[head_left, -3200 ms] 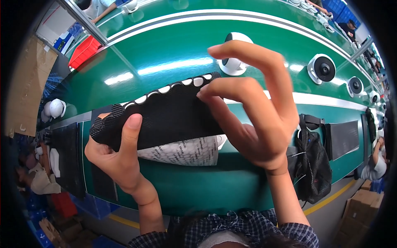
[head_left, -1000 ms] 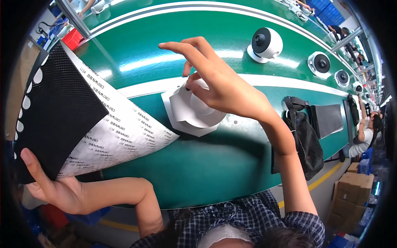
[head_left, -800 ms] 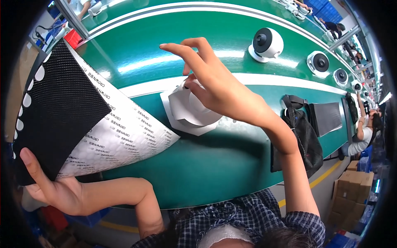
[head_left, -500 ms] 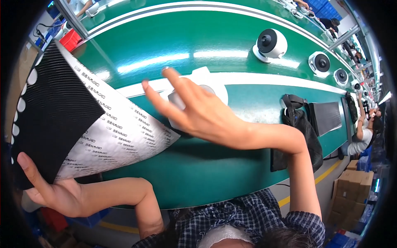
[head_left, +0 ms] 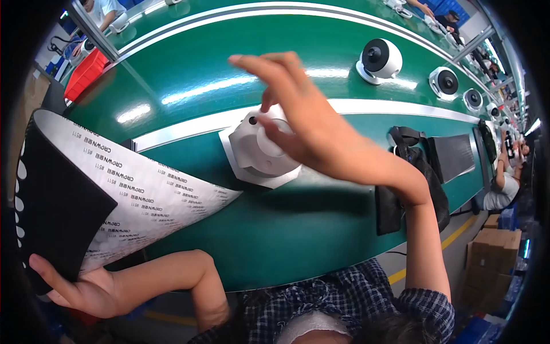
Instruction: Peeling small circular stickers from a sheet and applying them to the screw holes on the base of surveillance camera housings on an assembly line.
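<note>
At the far left my left hand (head_left: pixel 86 292) grips the lower edge of a large sheet (head_left: pixel 166 200), thumb on top. The sheet is bent into a curl; one face is black with white round holes along its edge, the other white printed backing paper. My right hand (head_left: pixel 312 114) is raised above a white camera-like housing (head_left: pixel 260 149), fingers spread and slightly blurred, with nothing visible in them. Part of the housing is hidden behind that hand. It sits on a pale angular base on the green bench (head_left: pixel 269 229), beside the sheet's pointed corner.
White ball-shaped cameras (head_left: pixel 381 60) with black fronts stand in a row on the green conveyor (head_left: pixel 229 51) beyond a white rail. A black bag (head_left: pixel 432 200) and a dark flat sheet (head_left: pixel 452 157) lie at right. A red bin (head_left: pixel 86 74) is at the far left; cardboard boxes (head_left: pixel 492 252) stand on the floor.
My right hand has lifted up and to the right, uncovering more of the white housing. The left hand has lowered the sheet, and the red bin shows more.
</note>
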`<state>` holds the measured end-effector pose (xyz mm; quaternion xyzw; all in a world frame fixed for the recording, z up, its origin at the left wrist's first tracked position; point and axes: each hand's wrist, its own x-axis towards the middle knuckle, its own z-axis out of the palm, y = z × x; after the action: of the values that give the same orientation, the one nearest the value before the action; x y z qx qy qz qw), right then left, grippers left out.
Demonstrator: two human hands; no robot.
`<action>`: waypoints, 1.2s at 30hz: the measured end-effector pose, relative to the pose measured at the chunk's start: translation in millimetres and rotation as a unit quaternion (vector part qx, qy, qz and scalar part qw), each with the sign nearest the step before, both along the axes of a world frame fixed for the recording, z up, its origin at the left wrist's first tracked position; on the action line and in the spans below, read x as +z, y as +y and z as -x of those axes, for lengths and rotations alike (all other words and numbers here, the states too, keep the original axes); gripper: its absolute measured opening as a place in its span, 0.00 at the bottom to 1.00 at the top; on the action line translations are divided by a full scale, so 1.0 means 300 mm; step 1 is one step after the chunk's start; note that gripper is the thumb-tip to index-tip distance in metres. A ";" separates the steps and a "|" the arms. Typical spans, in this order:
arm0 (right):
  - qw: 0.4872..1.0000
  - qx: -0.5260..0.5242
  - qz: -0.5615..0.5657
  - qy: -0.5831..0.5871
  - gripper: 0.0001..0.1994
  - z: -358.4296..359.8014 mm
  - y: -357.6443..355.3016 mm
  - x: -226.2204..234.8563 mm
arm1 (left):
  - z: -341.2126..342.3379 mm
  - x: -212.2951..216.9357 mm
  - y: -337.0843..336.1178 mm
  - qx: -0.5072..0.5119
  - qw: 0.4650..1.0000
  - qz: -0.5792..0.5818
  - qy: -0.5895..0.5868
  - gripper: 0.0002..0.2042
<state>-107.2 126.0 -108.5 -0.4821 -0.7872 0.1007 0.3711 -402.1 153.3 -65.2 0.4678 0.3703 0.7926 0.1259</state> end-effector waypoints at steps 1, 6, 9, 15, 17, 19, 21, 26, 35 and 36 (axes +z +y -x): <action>1.000 0.009 0.011 0.013 0.34 -0.030 0.002 0.012 | 0.001 -0.001 0.000 0.001 1.000 -0.001 -0.001 0.14; 0.993 -0.002 0.101 0.054 0.35 -0.105 0.014 0.004 | -0.002 -0.007 0.003 0.002 1.000 -0.006 -0.008 0.14; 0.994 0.004 0.078 0.074 0.34 -0.117 0.016 -0.018 | 0.002 -0.002 -0.001 0.006 1.000 -0.006 -0.010 0.15; 0.993 -0.003 0.088 0.084 0.31 -0.129 0.036 -0.045 | 0.007 -0.001 0.000 0.013 1.000 -0.010 -0.013 0.15; 0.993 -0.007 0.087 0.075 0.31 -0.131 0.041 -0.046 | 0.005 -0.001 0.001 0.013 1.000 -0.010 -0.014 0.15; 0.988 0.010 0.121 0.099 0.31 -0.131 0.044 -0.045 | 0.001 -0.002 0.005 0.012 1.000 -0.009 -0.013 0.15; 0.988 0.008 0.128 0.092 0.31 -0.131 0.044 -0.042 | -0.006 -0.006 0.009 0.009 1.000 -0.010 -0.013 0.15; 0.993 -0.003 0.097 0.062 0.30 -0.120 0.031 -0.036 | -0.017 -0.008 0.018 0.006 1.000 -0.007 -0.016 0.16; 0.999 -0.043 0.032 0.007 0.32 -0.057 -0.066 -0.043 | -0.004 0.027 0.007 0.025 0.999 0.000 -0.033 0.17; 0.998 -0.011 -0.009 -0.054 0.34 -0.047 -0.067 -0.051 | -0.003 0.031 0.008 0.029 0.999 0.001 -0.035 0.17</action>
<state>-93.1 105.9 -123.8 -0.4921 -0.8016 0.0629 0.3336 -401.3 155.9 -56.0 0.4288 0.3795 0.8116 0.1162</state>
